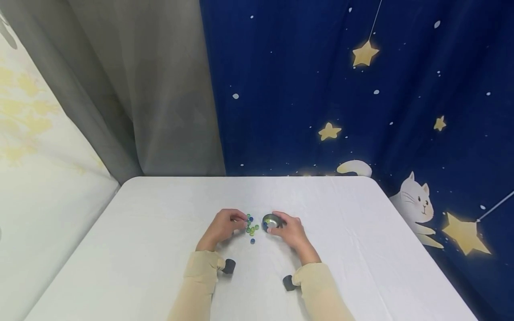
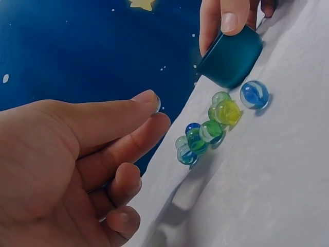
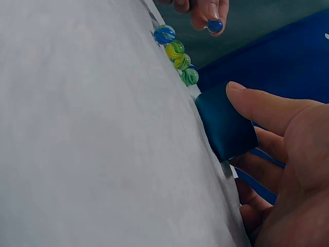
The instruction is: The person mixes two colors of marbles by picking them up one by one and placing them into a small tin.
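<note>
Between thumb and index finger, my left hand (image 1: 225, 226) pinches a small blue glass marble (image 3: 215, 25), mostly covered by the fingertips in the left wrist view. My right hand (image 1: 292, 231) holds a small teal metal cup (image 2: 232, 57) at the tabletop, thumb on one side and fingers on the other. A few marbles show inside its silvery interior in the head view. Several loose marbles, blue, green and yellow, lie clustered between the hands, among them a yellow-green marble (image 2: 227, 112). One blue swirled marble (image 1: 252, 241) sits apart, nearer to me.
A white cloth covers the table (image 1: 140, 232). Behind it hang a grey curtain (image 1: 172, 89) and a dark blue curtain (image 1: 281, 89) with stars and a cat. Black wrist devices (image 1: 229, 266) stick out from both sleeves.
</note>
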The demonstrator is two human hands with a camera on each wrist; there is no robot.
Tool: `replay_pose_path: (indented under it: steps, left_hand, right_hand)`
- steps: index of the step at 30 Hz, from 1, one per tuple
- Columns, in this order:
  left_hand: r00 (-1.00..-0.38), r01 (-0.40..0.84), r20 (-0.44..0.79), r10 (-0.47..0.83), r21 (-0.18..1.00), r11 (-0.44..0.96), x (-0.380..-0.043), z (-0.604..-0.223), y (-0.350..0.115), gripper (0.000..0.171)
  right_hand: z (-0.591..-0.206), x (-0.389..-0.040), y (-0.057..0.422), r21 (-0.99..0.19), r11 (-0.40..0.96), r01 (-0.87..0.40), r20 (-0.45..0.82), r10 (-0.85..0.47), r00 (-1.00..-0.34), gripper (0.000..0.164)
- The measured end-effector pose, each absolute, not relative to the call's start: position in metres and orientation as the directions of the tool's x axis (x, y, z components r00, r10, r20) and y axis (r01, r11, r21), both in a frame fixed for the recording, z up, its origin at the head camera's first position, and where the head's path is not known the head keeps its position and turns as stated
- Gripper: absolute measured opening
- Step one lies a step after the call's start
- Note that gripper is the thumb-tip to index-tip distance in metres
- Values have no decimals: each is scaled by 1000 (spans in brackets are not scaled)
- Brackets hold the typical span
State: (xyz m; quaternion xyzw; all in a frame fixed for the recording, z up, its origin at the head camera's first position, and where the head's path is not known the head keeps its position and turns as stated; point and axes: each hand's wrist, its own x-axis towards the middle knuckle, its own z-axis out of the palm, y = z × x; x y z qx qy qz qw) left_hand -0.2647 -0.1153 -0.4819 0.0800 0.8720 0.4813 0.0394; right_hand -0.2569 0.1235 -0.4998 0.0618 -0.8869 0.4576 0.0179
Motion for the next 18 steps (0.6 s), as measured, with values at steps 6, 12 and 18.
replay_pose_path:
  steps: [6,12,18]
  left_hand:
    - [-983,148,65,171,830,538,-266,-482,-110,13]
    - [-979,194,135,151,843,502,-265,-479,-103,9]
    - [-965,262,235,117,847,462,-266,-478,-96,11]
  right_hand:
    - [-500,-257,123,-806,578,-130,94,-92,-991,57]
    - [-499,-256,124,-805,582,-118,80,-90,-993,57]
    - [-498,-256,123,-795,592,-132,94,-95,-991,56]
